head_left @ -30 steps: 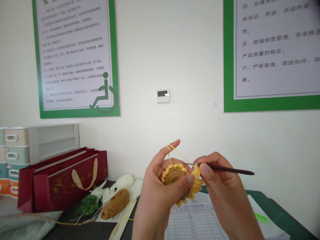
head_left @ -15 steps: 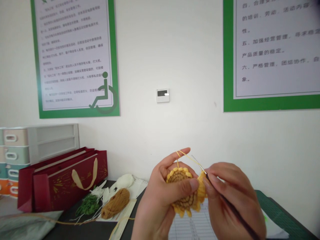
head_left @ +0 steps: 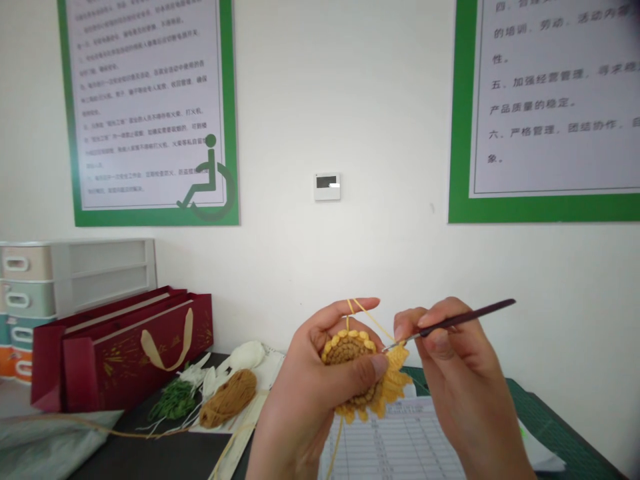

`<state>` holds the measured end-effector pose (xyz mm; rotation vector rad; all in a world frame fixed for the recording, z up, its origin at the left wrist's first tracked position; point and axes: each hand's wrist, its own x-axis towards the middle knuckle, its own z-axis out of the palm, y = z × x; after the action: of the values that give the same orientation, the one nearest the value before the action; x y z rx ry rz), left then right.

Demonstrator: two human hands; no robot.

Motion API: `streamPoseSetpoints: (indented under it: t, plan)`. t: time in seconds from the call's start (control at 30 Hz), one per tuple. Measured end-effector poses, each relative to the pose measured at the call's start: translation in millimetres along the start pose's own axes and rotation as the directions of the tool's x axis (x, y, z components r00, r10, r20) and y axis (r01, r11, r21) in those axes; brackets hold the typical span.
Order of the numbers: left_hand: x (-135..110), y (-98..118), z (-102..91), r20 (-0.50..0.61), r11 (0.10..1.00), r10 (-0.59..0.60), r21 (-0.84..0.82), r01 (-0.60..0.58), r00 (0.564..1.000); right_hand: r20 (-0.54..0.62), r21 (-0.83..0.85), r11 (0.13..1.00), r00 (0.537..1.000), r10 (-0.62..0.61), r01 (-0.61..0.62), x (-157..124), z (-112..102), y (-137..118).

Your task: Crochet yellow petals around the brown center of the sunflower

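Yellow crochet sunflower (head_left: pixel 353 373) sits clasped in the left hand (head_left: pixel 305 393), thumb across it, above the green cutting mat (head_left: pixel 545 413); the right hand (head_left: pixel 460 373) has swung its pinched crochet hook (head_left: pixel 465 320) round, tip now at the petals.

You get bright, even light with soft shadows; the green-framed white poster (head_left: pixel 145 107) warps near the edge, and a dark blur (head_left: pixel 634 20) clips your top-right corner.

A white wall (head_left: pixel 380 120) carries two green-framed printed notices (head_left: pixel 145 107) (the left one bears a wheelchair symbol) either side of a small control panel (head_left: pixel 327 187), above a pale plastic drawer unit (head_left: pixel 30 287).
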<state>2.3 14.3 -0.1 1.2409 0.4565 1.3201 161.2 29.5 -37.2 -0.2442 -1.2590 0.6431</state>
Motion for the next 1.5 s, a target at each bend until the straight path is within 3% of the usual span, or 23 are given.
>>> streamPoseSetpoints:
  t: [0.57, 0.77, 1.0, 1.23, 1.4, 1.5]
  plan:
    - [-0.4, 1.6, -0.4, 0.038, 0.999, -0.005, 0.05, 0.003, 0.999, 0.16, -0.081, 0.993, 0.984, -0.074, 0.088, 4.1, -17.6, -8.5]
    - [0.5, 1.4, -1.2, 0.038, 0.996, -0.015, 0.084, 0.012, 0.999, 0.267, -0.216, 0.946, 0.947, -0.18, 0.241, 5.1, -23.9, -14.1]
    - [2.1, -0.8, -1.8, 0.049, 0.996, -0.014, 0.086, 0.01, 0.999, 0.306, -0.245, 0.909, 0.917, -0.256, 0.336, 3.1, -19.0, -22.3]
    - [2.2, -1.0, -2.7, 0.053, 0.995, -0.021, 0.095, 0.016, 0.998, 0.307, -0.221, 0.921, 0.919, -0.247, 0.322, 3.0, -20.1, -20.4]
    - [1.7, -2.5, -2.4, 0.04, 0.994, 0.001, 0.113, -0.006, 0.999, 0.364, -0.255, 0.873, 0.878, -0.312, 0.416, 5.1, -18.4, -23.6]
    - [1.7, -3.4, -2.0, 0.019, 0.992, 0.016, 0.127, -0.018, 1.0, 0.434, -0.328, 0.784, 0.822, -0.37, 0.526, 5.7, -18.3, -26.8]
